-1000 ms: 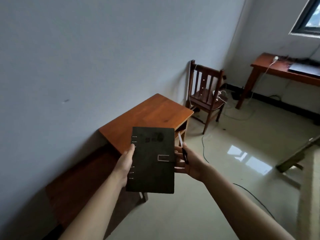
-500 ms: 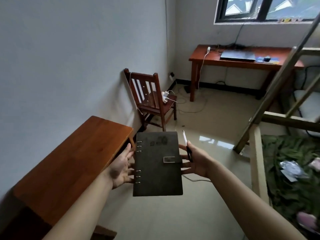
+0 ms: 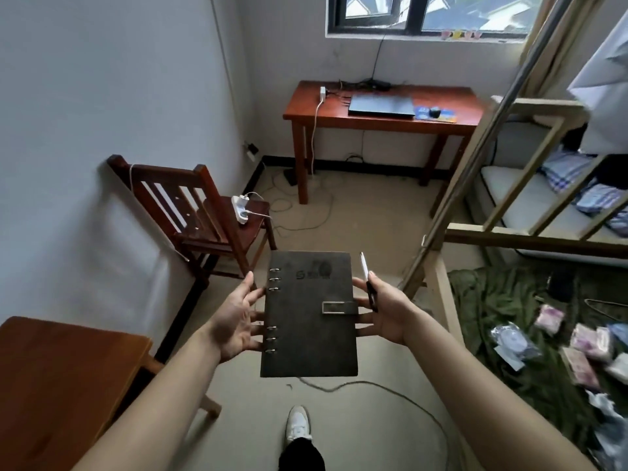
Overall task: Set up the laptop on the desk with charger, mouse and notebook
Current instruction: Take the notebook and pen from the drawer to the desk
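A dark ring-bound notebook with a metal clasp is held flat between both hands at chest height. My left hand supports its ringed left edge with fingers underneath. My right hand holds the right edge and also pinches a black-and-white pen. Far ahead under the window stands a reddish wooden desk. On it lie a closed grey laptop, a black mouse on a blue pad, and a white charger with its cord hanging off the left edge.
A wooden chair with a white power strip on its seat stands against the left wall. A second wooden table is at lower left. A bunk bed frame and cluttered green bedding fill the right. Cables trail across the floor.
The view has swung right, from the near table and wall toward the far desk under the window. Both hands keep the notebook and pen held the same way.
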